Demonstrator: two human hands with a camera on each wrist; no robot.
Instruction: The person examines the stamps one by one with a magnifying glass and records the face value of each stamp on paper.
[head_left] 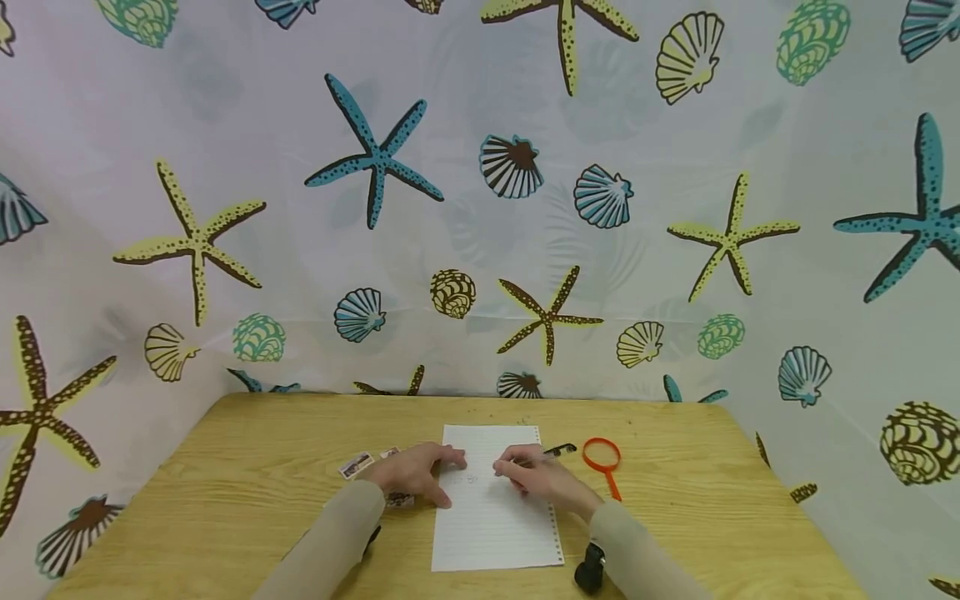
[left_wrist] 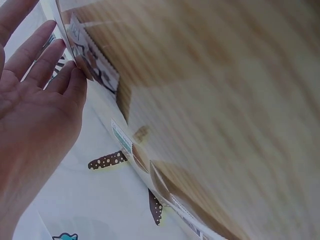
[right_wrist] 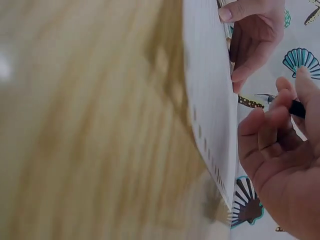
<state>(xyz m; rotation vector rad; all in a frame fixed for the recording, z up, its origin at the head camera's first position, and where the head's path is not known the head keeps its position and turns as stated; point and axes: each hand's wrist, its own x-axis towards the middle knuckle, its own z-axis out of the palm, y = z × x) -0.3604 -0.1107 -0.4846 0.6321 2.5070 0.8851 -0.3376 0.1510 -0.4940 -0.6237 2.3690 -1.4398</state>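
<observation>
A sheet of lined paper (head_left: pixel 498 533) with punched holes down its right edge lies on the wooden table, bearing a few faint marks near its left middle. My left hand (head_left: pixel 412 471) rests across the sheet's left edge, thumb and fingers spread. Near the middle of the page, my right hand (head_left: pixel 536 475) pinches a pen (right_wrist: pixel 297 108), its dark grip and pointed tip showing in the right wrist view. Several postage stamps (head_left: pixel 356 465) lie by and partly under the left hand; one stamp (left_wrist: pixel 95 60) shows its perforated edge in the left wrist view.
Right of the paper lies a red magnifying glass (head_left: pixel 613 486). The wooden table (head_left: pixel 712 500) reaches back to a white curtain (head_left: pixel 450 233) printed with starfish and shells. A black object (head_left: pixel 590 570) sits at the right wrist.
</observation>
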